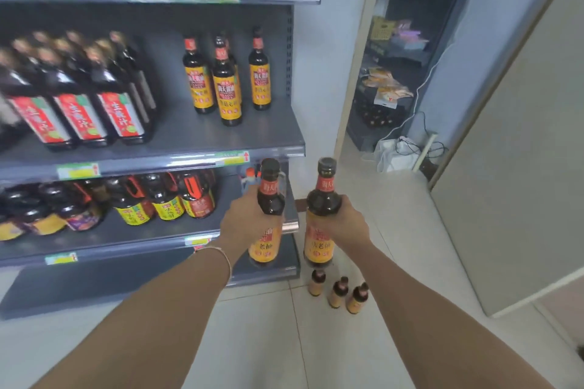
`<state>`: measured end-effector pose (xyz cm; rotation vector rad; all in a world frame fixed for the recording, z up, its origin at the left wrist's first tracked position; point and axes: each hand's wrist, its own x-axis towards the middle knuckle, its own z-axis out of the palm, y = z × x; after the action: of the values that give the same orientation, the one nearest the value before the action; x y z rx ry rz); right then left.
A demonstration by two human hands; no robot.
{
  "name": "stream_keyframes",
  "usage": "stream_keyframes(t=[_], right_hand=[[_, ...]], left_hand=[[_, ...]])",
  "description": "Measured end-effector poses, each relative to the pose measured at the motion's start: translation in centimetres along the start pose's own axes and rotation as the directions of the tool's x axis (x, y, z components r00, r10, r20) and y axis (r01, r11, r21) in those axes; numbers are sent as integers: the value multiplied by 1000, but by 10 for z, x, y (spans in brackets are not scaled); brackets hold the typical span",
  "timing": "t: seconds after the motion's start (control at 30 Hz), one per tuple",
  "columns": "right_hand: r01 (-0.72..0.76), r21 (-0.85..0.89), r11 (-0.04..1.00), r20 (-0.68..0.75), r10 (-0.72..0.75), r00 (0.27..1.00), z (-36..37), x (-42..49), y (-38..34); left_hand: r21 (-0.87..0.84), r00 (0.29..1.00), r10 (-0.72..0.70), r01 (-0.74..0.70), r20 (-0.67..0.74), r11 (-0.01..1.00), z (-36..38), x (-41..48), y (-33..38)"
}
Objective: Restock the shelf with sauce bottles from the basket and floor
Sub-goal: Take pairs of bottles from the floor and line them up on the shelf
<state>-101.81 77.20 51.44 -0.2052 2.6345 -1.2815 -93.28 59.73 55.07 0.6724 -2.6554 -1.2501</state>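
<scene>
On the far left of the grey shelf (189, 133), on its middle level, dark bottles with red labels (79, 95) stood packed in rows. Further right on that same level, a few yellow-labelled sauce bottles (226, 82) stood upright, close together near the shelf's right end.

Below them, in front of the lower levels, your left hand (243, 218) curled around the shoulder of one sauce bottle (270, 196) and held it upright, with a thin bracelet (221, 254) on that wrist. Just to its right, your right hand (346, 221) gripped a second sauce bottle (322, 199) the same way. That one was also upright, and the two bottles were near each other but not touching.

Under the second bottle, three more floor bottles (338, 292) stood on the pale tiled floor (284, 341), beside the shelf's right corner. At the far right, a grey door (521, 167) stood open next to a storeroom rack (410, 41).
</scene>
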Motion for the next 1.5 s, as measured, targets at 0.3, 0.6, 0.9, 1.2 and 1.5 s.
stream_keyframes(t=[0.3,0.6,0.9,1.2,1.5], right_hand=[[172,21,985,82,-173,982,43,27,-146],[207,66,976,35,-209,977,104,93,-242],[151,80,985,-86,-144,986,115,160,-264],[34,58,998,-122,-27,992,105,235,-253],[-9,63,998,-112,16,994,109,288,-247]], left_hand=[[-50,975,-23,13,-219,999,-140,25,5],[-36,959,29,-41,-281,999,-233,131,-26],[-80,967,-1,-20,-254,997,-235,217,-26],[-101,967,-72,49,-244,994,-207,285,-24],[-115,951,-155,129,-266,985,-189,330,-19]])
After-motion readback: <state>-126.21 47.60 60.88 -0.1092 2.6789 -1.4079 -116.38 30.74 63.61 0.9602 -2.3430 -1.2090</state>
